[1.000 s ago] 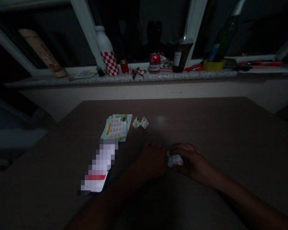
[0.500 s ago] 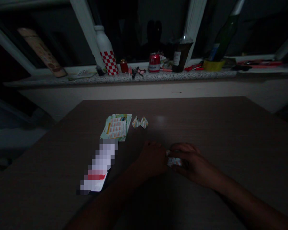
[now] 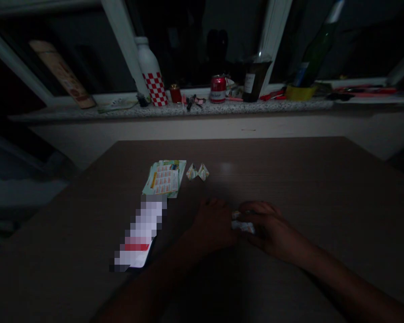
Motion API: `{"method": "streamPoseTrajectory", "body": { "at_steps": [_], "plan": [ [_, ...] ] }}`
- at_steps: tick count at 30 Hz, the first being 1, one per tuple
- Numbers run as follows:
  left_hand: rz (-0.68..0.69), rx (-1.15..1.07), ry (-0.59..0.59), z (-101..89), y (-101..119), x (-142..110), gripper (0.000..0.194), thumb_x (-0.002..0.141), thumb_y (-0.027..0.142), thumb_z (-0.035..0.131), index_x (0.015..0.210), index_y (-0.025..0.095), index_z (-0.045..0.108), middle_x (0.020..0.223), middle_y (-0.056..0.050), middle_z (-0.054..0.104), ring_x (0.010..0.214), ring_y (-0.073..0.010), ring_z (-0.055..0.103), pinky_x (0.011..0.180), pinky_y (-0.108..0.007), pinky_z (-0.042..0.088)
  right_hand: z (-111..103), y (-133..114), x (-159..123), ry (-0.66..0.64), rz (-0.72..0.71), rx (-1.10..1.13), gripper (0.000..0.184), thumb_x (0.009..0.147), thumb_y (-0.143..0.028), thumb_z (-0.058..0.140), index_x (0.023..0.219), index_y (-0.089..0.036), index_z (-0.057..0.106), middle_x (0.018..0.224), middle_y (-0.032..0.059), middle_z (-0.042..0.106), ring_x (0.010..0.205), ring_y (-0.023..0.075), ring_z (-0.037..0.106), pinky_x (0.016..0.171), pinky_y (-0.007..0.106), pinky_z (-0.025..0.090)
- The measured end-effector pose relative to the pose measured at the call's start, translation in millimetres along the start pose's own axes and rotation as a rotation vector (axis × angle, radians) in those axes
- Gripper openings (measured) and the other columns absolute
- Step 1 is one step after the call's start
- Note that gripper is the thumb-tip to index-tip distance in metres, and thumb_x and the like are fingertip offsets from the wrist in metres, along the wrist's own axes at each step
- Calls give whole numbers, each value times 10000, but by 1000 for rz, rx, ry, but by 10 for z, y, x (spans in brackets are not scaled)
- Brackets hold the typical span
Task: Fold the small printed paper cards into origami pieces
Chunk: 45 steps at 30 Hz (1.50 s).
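A small piece of folded printed paper lies low over the table between my two hands. My right hand grips it from the right, thumb on the near side and fingers on the far side. At the paper's left end, my left hand is closed over it, fingers curled and mostly hidden in shadow. Beyond my left hand, a folded paper shape with two pointed halves rests on the table. Left of that is a stack of printed paper sheets.
A phone with a lit, blurred screen lies left of my left forearm on the brown table. Along the windowsill stand a checkered bottle, a red can, a dark plastic cup and a green bottle.
My hands stay nearly in place, and slightly more of the folded paper shows between them. The whole view has shifted a little.
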<state>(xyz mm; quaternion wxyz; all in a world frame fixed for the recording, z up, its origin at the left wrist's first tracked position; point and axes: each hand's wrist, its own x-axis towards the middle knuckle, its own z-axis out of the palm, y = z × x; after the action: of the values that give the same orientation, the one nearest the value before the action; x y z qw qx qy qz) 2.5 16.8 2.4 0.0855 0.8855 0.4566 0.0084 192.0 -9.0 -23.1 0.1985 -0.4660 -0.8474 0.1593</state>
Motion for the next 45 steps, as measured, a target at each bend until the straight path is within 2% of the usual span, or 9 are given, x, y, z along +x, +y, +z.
{"method": "streamPoseTrajectory", "body": {
  "at_steps": [4,10,16,20,27,34,37,41,45],
  "plan": [
    [-80,-41,-66,-69,-54,9,264,771,389,576,874,155,643,999,-117,626,1000,-303,559,892,-499,392,0,5,-7,1,9,4,387,761,-232,670,1141,-293,636,1177,56,619,1115,260,534,954,450,370],
    [-114,-80,-94,-99,-197,17,175,753,335,599,793,171,647,902,-86,641,947,-289,582,864,-474,410,19,30,-9,6,5,6,355,767,-250,664,1119,-289,648,1183,57,613,1120,258,527,965,454,358],
    [-78,-146,-56,-48,-275,1,135,777,282,582,863,201,647,914,-45,648,932,-234,581,847,-405,419,-38,-21,-25,-30,-18,8,439,735,-227,675,1165,-296,624,1212,62,586,1146,271,503,980,470,344],
    [-76,-186,-36,-27,-315,11,107,754,248,590,820,207,664,882,-34,657,886,-224,592,817,-388,429,-51,-40,-27,-43,-15,5,445,721,-229,691,1158,-283,630,1210,70,578,1154,284,489,981,485,343],
    [-124,-264,-67,-41,-365,40,140,716,191,568,790,174,687,825,-41,689,741,-173,625,633,-260,452,-66,-60,-13,-65,-14,1,406,756,-237,661,1161,-255,631,1201,82,579,1150,273,487,985,471,345],
    [-127,-300,-48,-9,-394,8,154,729,163,544,809,170,676,801,-35,680,732,-173,621,655,-273,454,-65,-58,-11,-68,-30,-5,427,731,-284,705,1151,-254,636,1200,87,572,1154,286,476,995,486,323],
    [-72,-314,3,-19,-334,-63,196,753,160,555,922,176,654,920,-41,649,868,-179,597,765,-292,450,-70,-59,-2,-64,-56,2,414,747,-293,700,1155,-266,631,1175,85,581,1135,282,488,1001,498,313],
    [158,-285,101,-30,-239,-135,290,734,186,630,1024,197,628,1051,-52,580,1030,-209,523,881,-334,403,-105,-61,21,-63,-111,35,339,799,-255,650,1137,-254,626,1143,86,598,1103,264,517,996,494,326],
    [230,-215,121,-34,-233,-113,117,811,214,587,911,196,645,963,-34,618,954,-196,546,871,-345,371,-123,-17,46,-12,-180,152,156,877,-201,543,988,-229,650,969,53,667,971,206,594,950,444,389]
  ]
}}
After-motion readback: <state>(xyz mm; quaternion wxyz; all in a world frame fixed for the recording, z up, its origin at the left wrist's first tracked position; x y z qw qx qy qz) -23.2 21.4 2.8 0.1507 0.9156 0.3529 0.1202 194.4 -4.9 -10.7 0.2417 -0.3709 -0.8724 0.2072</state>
